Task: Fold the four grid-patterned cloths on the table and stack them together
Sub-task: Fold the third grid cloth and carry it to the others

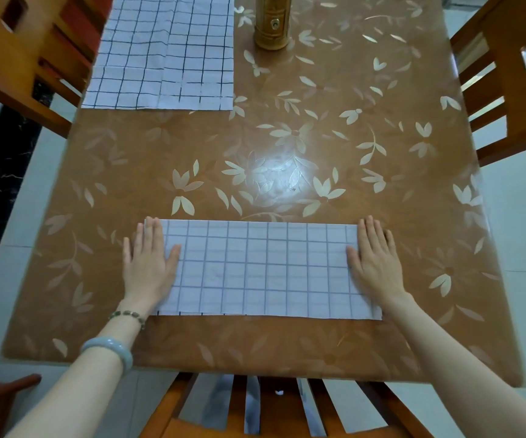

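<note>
Head view: left grip (148, 267) and right grip (374, 263) spread flat, palms down on either end of the folded cloth (261, 268) near the counter (287, 147) front edge, likely smoothing its crease before another fold; remaining cloths (163, 52) far-left, flat.

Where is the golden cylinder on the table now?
In the head view, the golden cylinder stands at the table's far end, just right of the unfolded cloth and far from both hands.
</note>
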Available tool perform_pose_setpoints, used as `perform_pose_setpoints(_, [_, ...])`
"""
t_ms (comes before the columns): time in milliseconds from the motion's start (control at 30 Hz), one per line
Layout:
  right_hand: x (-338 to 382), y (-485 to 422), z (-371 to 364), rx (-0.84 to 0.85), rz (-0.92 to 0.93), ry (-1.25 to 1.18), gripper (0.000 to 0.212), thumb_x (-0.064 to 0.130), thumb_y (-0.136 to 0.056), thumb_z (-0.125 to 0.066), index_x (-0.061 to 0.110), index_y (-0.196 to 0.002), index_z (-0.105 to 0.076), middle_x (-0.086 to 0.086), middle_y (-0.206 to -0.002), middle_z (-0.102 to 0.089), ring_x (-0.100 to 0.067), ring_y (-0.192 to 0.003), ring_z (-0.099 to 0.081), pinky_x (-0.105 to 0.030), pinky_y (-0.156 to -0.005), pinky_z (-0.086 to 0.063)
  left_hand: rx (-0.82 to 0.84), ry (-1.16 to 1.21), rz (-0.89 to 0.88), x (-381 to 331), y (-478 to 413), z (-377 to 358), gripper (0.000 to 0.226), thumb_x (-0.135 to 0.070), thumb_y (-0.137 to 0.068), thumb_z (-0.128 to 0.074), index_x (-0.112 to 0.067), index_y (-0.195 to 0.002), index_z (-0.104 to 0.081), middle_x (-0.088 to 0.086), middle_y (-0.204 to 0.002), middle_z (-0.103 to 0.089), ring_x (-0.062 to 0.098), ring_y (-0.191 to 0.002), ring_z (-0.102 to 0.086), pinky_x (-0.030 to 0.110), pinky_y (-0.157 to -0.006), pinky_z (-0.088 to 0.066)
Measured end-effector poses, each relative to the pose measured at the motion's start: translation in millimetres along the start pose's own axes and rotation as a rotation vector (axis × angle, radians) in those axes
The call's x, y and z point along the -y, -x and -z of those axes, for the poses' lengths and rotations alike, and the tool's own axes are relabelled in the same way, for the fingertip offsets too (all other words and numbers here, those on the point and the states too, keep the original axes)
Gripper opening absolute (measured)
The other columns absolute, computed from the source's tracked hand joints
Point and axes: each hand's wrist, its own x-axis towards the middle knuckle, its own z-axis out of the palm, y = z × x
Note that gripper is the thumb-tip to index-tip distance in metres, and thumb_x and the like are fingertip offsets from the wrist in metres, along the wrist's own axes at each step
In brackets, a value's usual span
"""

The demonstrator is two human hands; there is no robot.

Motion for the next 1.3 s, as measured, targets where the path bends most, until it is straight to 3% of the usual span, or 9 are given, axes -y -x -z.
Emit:
perform_pose_setpoints(67, [2.8, -0.8, 1.3, -0.034, -0.039, 0.021, 0.068, 0.043, -0.095, -0.01, 0.0, -0.148, -0.02, -0.018, -0.156, -0.015, -0.026, -0.146, -0.009, -0.047, -0.119, -0.004, 0.009, -0.004, 0.024, 6.0, 1.3, 5.3, 0.075, -0.061, -0.095, -0.006, -0.014, -0.153, 0.004, 0.001, -0.161, 0.005, 0.014, -0.147, 0.008, 0.041, -0.12, 0.003])
perform_pose_setpoints(167, [37.9, -5.5, 14.1, -0.137, -0.058, -0.046, 0.059, 0.025, -0.086, -0.044, -0.003, -0.137, -0.039, -0.03, -0.149, -0.026, -0.041, -0.139, -0.024, -0.051, -0.113, -0.018, 0.003, 0.074, 0.133, -2.0, 5.3, 17.3, 0.081, -0.061, -0.094, -0.027, -0.009, -0.153, -0.007, 0.008, -0.161, -0.004, 0.022, -0.148, -0.002, 0.04, -0.119, -0.004])
perform_pose_setpoints(267, [98.3, -6.1, 22.7, -0.213, 0.19, -0.274, 0.048, 0.01, -0.074, -0.068, 0.002, -0.12, -0.059, -0.027, -0.124, -0.051, -0.041, -0.105, -0.054, -0.047, -0.085, -0.05, -0.026, 0.216, 0.314, -17.1, 10.7, 31.8, 0.077, -0.053, -0.089, -0.053, -0.007, -0.145, -0.029, 0.014, -0.154, -0.026, 0.034, -0.14, -0.024, 0.049, -0.113, -0.025])
perform_pose_setpoints(367, [146.3, 4.7, 22.9, -0.002, 0.335, -0.357, 0.046, 0.011, -0.077, -0.065, 0.008, -0.122, -0.057, -0.019, -0.113, -0.051, -0.035, -0.092, -0.055, -0.033, -0.059, -0.046, -0.06, 0.262, 0.397, -26.1, 16.5, 38.8, 0.078, -0.049, -0.082, -0.064, -0.006, -0.14, -0.035, 0.016, -0.143, -0.039, 0.035, -0.129, -0.036, 0.05, -0.103, -0.035])
perform_pose_setpoints(500, [160.1, 7.1, 14.8, 0.139, 0.293, -0.292, 0.051, 0.023, -0.083, -0.057, 0.015, -0.132, -0.044, -0.011, -0.116, -0.04, -0.027, -0.103, -0.043, -0.03, -0.069, -0.042, -0.064, 0.322, 0.461, -26.2, 16.2, 45.5, 0.078, -0.048, -0.077, -0.072, -0.004, -0.132, -0.04, 0.017, -0.133, -0.044, 0.034, -0.122, -0.041, 0.047, -0.093, -0.042])
perform_pose_setpoints(633, [160.6, 2.9, 16.6, 0.23, 0.264, -0.316, 0.06, 0.028, -0.077, -0.065, 0.018, -0.132, -0.041, -0.008, -0.113, -0.036, -0.026, -0.103, -0.041, -0.035, -0.078, -0.047, 0.02, 0.415, 0.517, -21.1, 12.2, 48.6, 0.063, -0.05, -0.074, -0.075, -0.009, -0.111, -0.042, 0.009, -0.109, -0.056, 0.034, -0.098, -0.058, 0.041, -0.069, -0.046])
perform_pose_setpoints(700, [159.5, 0.9, 18.8, 0.276, 0.246, -0.332, 0.068, 0.032, -0.073, -0.069, 0.021, -0.132, -0.038, -0.006, -0.112, -0.033, -0.025, -0.102, -0.04, -0.035, -0.079, -0.047, 0.063, 0.462, 0.528, -19.1, 12.3, 52.2, 0.059, -0.048, -0.075, -0.074, -0.01, -0.109, -0.044, 0.005, -0.1, -0.057, 0.03, -0.088, -0.057, 0.038, -0.065, -0.044])
perform_pose_setpoints(967, [154.6, -4.5, 24.5, 0.368, 0.247, -0.307, 0.111, 0.04, -0.058, -0.083, 0.024, -0.145, -0.017, -0.005, -0.112, -0.029, -0.025, -0.104, -0.037, -0.035, -0.089, -0.044, 0.273, 1.012, 0.411, 5.1, 23.1, 89.1, 0.021, -0.005, -0.083, -0.069, -0.012, -0.1, -0.059, 0.01, -0.108, -0.064, 0.027, -0.097, -0.063, 0.044, -0.082, -0.053])
perform_pose_setpoints(1300, [156.2, -10.6, 27.4, 0.424, 0.247, -0.227, 0.121, 0.044, -0.055, -0.085, 0.03, -0.146, -0.006, -0.008, -0.122, -0.03, -0.027, -0.111, -0.037, -0.039, -0.085, -0.049, 0.312, 1.203, 0.042, -52.5, 55.4, 170.8, 0.034, -0.003, -0.079, -0.072, -0.018, -0.109, -0.066, 0.001, -0.105, -0.072, 0.021, -0.098, -0.068, 0.038, -0.083, -0.054])
